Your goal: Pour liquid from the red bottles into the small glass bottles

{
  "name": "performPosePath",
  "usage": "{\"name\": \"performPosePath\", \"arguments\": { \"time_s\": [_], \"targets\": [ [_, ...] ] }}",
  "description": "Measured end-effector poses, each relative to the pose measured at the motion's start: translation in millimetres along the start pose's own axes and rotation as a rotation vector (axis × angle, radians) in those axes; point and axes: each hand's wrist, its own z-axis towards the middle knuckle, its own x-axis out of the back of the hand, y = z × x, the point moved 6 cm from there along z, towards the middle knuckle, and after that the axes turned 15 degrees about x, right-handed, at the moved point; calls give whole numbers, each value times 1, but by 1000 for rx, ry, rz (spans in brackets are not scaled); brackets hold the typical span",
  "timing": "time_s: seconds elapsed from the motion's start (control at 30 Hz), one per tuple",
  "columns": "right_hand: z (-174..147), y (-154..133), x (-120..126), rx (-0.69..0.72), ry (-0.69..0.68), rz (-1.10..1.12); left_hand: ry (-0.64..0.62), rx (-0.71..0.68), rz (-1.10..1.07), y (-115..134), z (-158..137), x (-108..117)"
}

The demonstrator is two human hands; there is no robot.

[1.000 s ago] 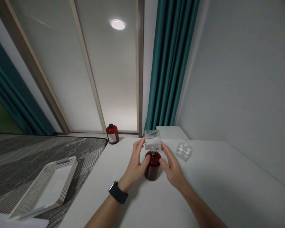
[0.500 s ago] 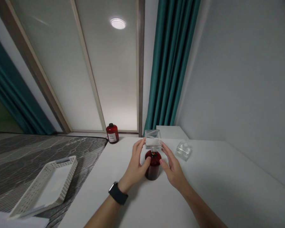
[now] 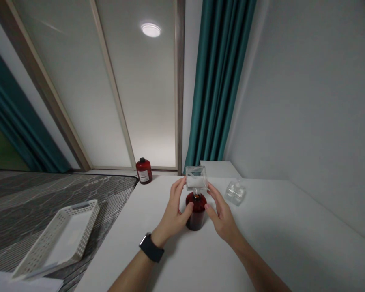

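A dark red bottle [image 3: 196, 217] stands upright on the white table [image 3: 188, 263] in front of me. Upside down on top of it is a clear square glass bottle [image 3: 196, 174], its neck at the red bottle's mouth. My left hand [image 3: 175, 209], with a dark watch on the wrist, has its fingertips on the left side of the glass bottle and its thumb against the red bottle. From the right, the fingertips of my right hand [image 3: 220, 217] meet the glass bottle's side, with the thumb at the red bottle's shoulder.
Another clear glass bottle [image 3: 235, 192] lies to the right of my hands. A labelled red bottle with a black cap [image 3: 144, 172] stands at the table's far left corner. Left of the table is a white perforated basket [image 3: 44, 243]. A wall [image 3: 316, 121] borders the right side.
The inverted glass bottle has shifted very slightly to the right at its top. Both hands keep nearly the same place and hold.
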Motion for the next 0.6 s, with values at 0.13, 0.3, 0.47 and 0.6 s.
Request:
{"name": "performPosePath", "arguments": {
  "time_s": [0.13, 0.3, 0.47, 0.6],
  "targets": [
    [1, -1, 1, 18, 3, -9, -8, -14, -9, 1, -1, 0],
    [2, -3, 0, 16, 1, 0, -14, -25, -12, 3, 0, 1],
    [3, -6, -1, 17, 13, 30, -26, -33, -18, 4, -1, 1],
    [4, -8, -1, 13, 21, 46, -30, -33, -19, 5, -2, 1]
  ]
}}
